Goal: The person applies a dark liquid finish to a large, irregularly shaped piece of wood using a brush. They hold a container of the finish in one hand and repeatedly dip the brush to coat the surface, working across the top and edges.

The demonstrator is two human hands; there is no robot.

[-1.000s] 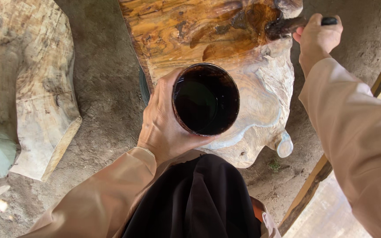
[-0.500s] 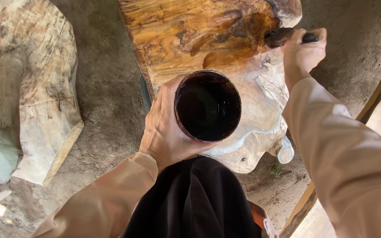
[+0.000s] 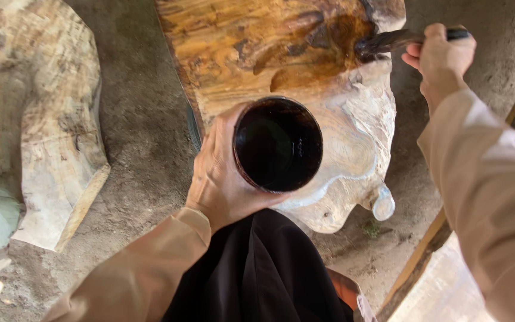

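My left hand [image 3: 219, 173] grips a round cup [image 3: 278, 145] filled with dark liquid, held above the near end of a wooden slab [image 3: 335, 137]. The slab's far part is wet and amber brown, its near part pale and bare. In my right hand [image 3: 439, 56] is a dark brush [image 3: 388, 40], whose bristles touch the slab at its right edge where the stained area ends.
A second pale wood slab [image 3: 37, 125] lies on the dirt floor [image 3: 144, 119] at the left. A wooden plank [image 3: 424, 250] runs along the lower right. My dark garment [image 3: 257, 274] fills the bottom centre.
My right hand with the brush has moved left and down, bringing the bristles onto the slab's right edge. The cup has stayed nearly in place.
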